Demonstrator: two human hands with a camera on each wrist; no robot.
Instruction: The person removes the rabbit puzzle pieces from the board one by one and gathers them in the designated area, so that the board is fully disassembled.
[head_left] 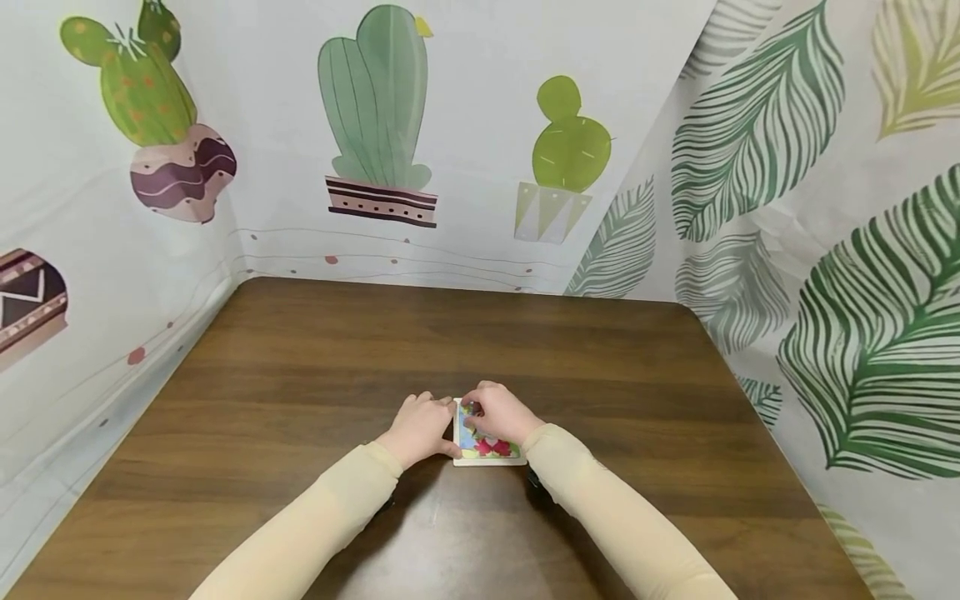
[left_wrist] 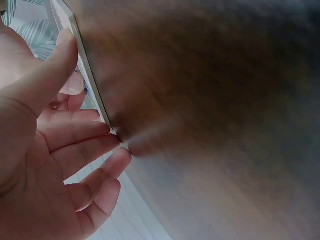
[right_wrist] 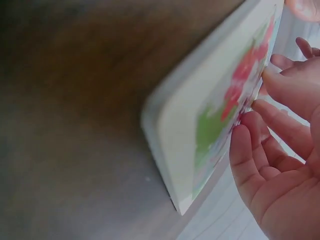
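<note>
Left hand: fingers loosely extended, tips touching picture board beside them. Right hand: fingers bent, board beneath; whether pinching anything, cannot tell.

A brown wood-grain worktop with rounded far corners stands against a white backdrop. Printed potted cacti span its back and left, above small reddish dots; large striped leaves, mostly green, fill the right.

Your table shows smooth, dark wood grain with a soft sheen — your sleeves look like matt cloth, the printed board smooth, the wall covering like creased fabric
</note>
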